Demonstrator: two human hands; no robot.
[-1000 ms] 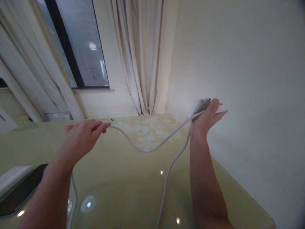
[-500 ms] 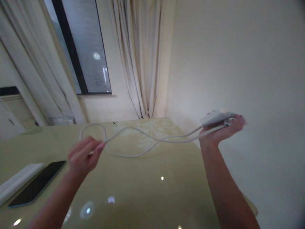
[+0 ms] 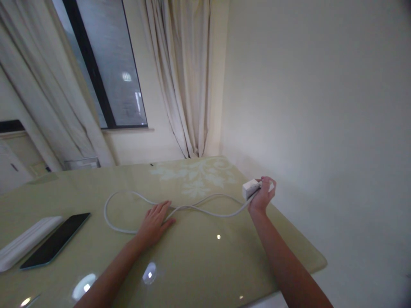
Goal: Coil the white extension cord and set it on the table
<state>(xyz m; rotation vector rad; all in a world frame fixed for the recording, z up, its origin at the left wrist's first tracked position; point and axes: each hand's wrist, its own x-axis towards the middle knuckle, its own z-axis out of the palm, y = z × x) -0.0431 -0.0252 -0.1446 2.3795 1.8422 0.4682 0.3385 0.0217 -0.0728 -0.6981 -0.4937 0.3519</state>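
A white power adapter (image 3: pixel 251 188) is gripped in my right hand (image 3: pixel 263 194), raised a little over the right side of the table. From it a white cable (image 3: pixel 221 215) runs left across the tabletop, crosses over itself, and ends in a wide loop at the left. My left hand (image 3: pixel 156 222) lies flat on the cable near this loop, palm down with the fingers stretched out. The palm hides part of the cable.
On the left of the glossy green table (image 3: pixel 192 265) lie a dark tablet (image 3: pixel 56 239) and a long white case-like object (image 3: pixel 28 241). A wall (image 3: pixel 314 128) borders the right side; a curtain (image 3: pixel 189 77) and window (image 3: pixel 112 64) stand behind.
My left hand has let go of its pinch on the cable, moved right and flattened onto it. My right hand has come down and left with the adapter. The cable now rests lower.
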